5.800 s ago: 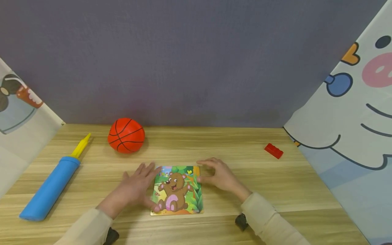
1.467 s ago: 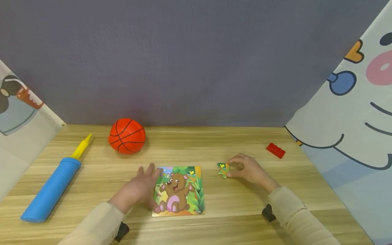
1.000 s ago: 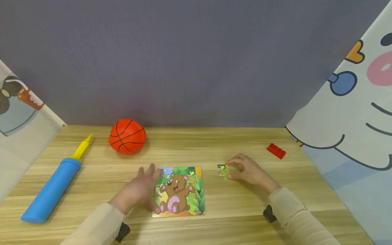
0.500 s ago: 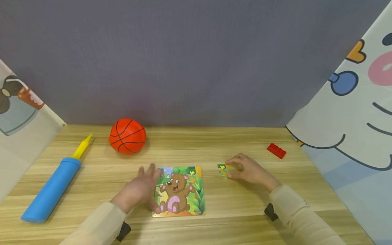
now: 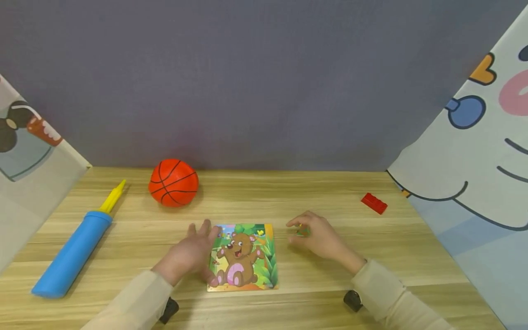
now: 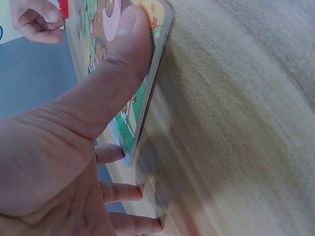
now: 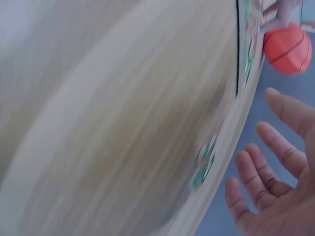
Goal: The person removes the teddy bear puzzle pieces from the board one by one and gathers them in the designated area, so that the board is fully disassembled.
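Observation:
A square bear jigsaw puzzle (image 5: 243, 261) lies flat on the wooden table. My left hand (image 5: 190, 252) rests along its left side, thumb over the near corner and fingers spread at the far one. Right of the puzzle a loose puzzle piece (image 5: 303, 230) lies on the table, partly covered by my right hand (image 5: 319, 236) in the head view. In the right wrist view that small piece (image 7: 203, 164) sits apart from the fingers (image 7: 252, 174), which are loosely bent and hold nothing.
An orange toy basketball (image 5: 173, 183) stands behind the puzzle to the left. A blue and yellow hand pump (image 5: 74, 254) lies at the left, and a red toy brick (image 5: 374, 203) at the back right. A grey panel (image 5: 255, 91) closes off the back.
My right hand took up a puzzle piece, set it down right of the puzzle and has just let go, moving left over it. The left hand stays by the puzzle.

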Action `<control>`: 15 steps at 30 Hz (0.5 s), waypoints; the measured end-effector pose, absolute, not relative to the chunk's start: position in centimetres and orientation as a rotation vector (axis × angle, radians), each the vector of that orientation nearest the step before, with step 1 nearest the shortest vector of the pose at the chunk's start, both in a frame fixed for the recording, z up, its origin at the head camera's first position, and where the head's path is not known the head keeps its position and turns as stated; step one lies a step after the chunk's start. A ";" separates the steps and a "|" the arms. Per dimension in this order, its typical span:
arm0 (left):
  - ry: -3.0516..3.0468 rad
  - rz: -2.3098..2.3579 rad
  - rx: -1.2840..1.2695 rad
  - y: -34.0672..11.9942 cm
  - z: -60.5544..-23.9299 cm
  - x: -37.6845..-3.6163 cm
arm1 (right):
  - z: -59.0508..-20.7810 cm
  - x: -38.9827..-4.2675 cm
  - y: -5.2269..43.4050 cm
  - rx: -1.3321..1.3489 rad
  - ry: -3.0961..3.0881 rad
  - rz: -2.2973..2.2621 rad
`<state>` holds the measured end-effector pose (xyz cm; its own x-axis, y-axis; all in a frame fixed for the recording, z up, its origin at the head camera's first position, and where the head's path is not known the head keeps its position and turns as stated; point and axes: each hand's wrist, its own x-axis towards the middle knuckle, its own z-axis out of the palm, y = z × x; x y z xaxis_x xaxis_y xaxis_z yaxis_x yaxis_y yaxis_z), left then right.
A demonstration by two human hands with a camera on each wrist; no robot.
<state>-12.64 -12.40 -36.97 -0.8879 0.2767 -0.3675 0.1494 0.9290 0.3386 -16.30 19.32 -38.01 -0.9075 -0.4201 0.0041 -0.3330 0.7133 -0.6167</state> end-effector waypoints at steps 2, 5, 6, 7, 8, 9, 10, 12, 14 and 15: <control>2.668 0.419 0.304 -12.4 -37.0 -12.6 | -38.0 -15.9 18.6 -0.605 2.774 -0.972; 2.668 0.422 0.295 -12.4 -37.0 -12.6 | -38.1 -15.2 17.6 -0.576 2.757 -0.980; 2.668 0.422 0.292 -12.4 -36.9 -12.6 | -38.2 -15.0 17.3 -0.567 2.755 -0.975; 2.667 0.427 0.290 -12.4 -36.9 -12.6 | -38.3 -14.8 17.0 -0.556 2.750 -0.972; 2.665 0.429 0.286 -12.3 -36.9 -12.5 | -38.4 -14.5 16.7 -0.543 2.743 -0.977; 2.664 0.428 0.285 -12.3 -36.9 -12.5 | -38.5 -14.3 16.5 -0.535 2.736 -0.981; 2.664 0.428 0.284 -12.3 -36.9 -12.5 | -38.6 -14.1 16.2 -0.526 2.730 -0.989; 2.662 0.427 0.281 -12.3 -36.8 -12.5 | -38.9 -13.8 15.7 -0.521 2.728 -1.000; 2.661 0.427 0.281 -12.3 -36.8 -12.5 | -39.2 -13.5 15.3 -0.521 2.737 -1.009; 2.660 0.429 0.282 -12.3 -36.8 -12.5 | -39.4 -13.4 15.1 -0.524 2.752 -1.002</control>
<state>-12.51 -12.29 -36.78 -0.8874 0.2612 -0.3799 0.1285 0.9315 0.3403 -13.39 15.09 -39.37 -0.9245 -0.3795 -0.0358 -0.2677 0.7132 -0.6479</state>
